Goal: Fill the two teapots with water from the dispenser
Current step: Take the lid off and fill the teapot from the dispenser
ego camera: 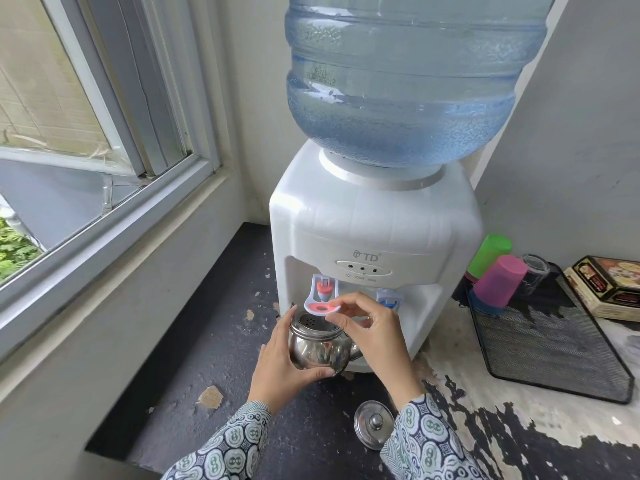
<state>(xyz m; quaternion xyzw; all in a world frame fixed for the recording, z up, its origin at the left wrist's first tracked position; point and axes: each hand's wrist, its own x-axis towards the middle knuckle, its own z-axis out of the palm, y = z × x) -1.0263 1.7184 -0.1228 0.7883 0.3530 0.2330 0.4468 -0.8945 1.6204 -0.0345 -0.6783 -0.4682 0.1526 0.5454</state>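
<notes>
A blue water bottle (398, 77) stands neck-down on the white dispenser (374, 230), which sits on a dark, flaking worktop (214, 362) beside a window (69, 133). To the right lies a black mesh tray (554, 351) with a green cup (490, 256) and a pink cup (500, 284) upside down on it, and a box (609, 289) just beyond. A steel teapot (317, 344) is held upright under the red tap (323, 294), its open mouth up and its spout pointing right, toward the dispenser. The left hand (284, 372) grips the pot's round body, fingers curled round it. The right hand (370, 330) has its fingers pinching the tap's white lever. The lid (373, 424) lies on the worktop between the patterned sleeves, knob up.
</notes>
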